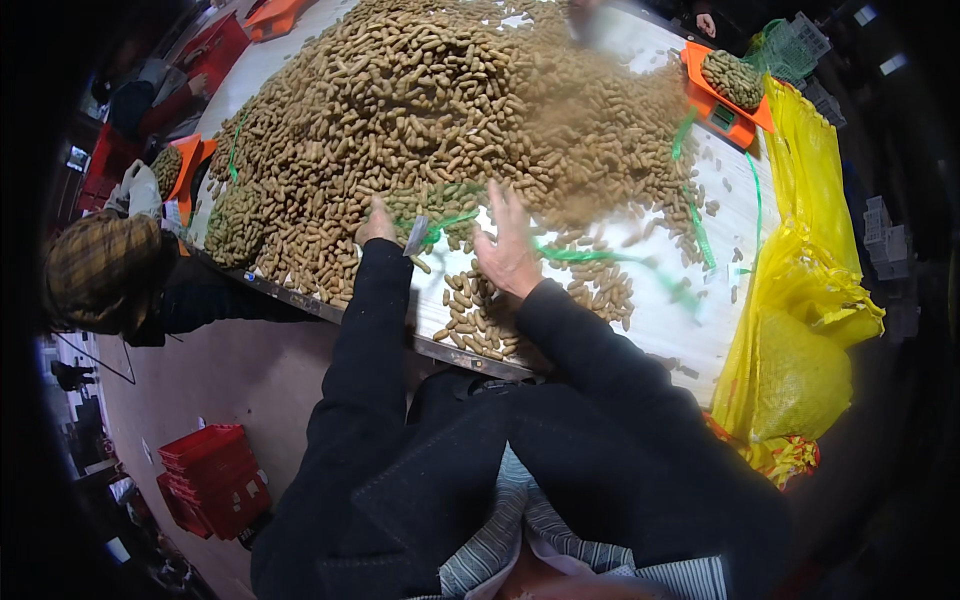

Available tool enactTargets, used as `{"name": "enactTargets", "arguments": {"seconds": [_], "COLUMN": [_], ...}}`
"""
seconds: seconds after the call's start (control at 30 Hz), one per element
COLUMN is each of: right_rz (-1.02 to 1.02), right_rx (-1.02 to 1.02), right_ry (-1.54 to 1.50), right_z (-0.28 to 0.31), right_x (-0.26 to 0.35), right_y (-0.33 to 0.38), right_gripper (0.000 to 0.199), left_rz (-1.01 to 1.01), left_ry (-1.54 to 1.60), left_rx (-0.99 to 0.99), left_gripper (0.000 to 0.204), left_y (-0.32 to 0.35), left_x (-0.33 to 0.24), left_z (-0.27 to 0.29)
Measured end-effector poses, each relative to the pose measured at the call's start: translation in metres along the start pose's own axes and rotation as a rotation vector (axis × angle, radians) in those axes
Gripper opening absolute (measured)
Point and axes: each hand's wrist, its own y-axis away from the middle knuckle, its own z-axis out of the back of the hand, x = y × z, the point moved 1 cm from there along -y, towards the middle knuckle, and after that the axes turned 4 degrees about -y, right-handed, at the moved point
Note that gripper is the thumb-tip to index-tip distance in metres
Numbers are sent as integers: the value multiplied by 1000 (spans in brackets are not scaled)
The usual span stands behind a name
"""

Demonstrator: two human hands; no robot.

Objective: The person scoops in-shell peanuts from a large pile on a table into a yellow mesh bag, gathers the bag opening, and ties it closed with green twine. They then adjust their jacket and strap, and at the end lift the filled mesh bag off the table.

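A heap of unshelled peanuts [380, 110] covers much of the white table. Between my hands, at its near side, lies a green net bag [445, 198] filled with peanuts, with a green band and a small pale tag [416, 236] beside it. My left hand [377, 222] is at the bag's left end; its fingers are partly hidden, so its grip is unclear. Near the bag's right end, my right hand [508, 248] has its fingers stretched out and its thumb apart. Loose peanuts [480, 318] lie between my forearms.
An orange scale [722, 118] at the far right bears a filled net bag [732, 80]. Yellow woven sacks [795, 270] hang along the right edge. On the left, a co-worker in a plaid cap [105, 262] stands close to another orange scale [190, 170]. Red crates [213, 478] stand on the floor.
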Motion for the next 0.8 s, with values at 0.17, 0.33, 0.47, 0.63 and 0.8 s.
{"name": "enactTargets", "arguments": {"seconds": [0.17,0.33,0.47,0.63,0.8], "right_rz": [-197,-378,-648,-660,-669], "right_rx": [-298,-424,-649,-755,-709], "right_ry": [61,47,20,-29,-301], "right_z": [44,89,131,128,113], "right_x": [-56,-99,-146,-175,-162], "right_y": [-15,-22,-29,-65,-86], "right_gripper": [65,60,63,74,70], "left_rz": [-70,4,19,-36,135], "left_ry": [-55,-2,-207,-138,-35], "left_rx": [187,353,381,351,382], "left_gripper": [96,97,91,83,75], "left_y": [35,86,118,120,107], "left_x": [-20,-20,-4,-2,-5], "left_z": [-97,-137,-184,-193,-161]}}
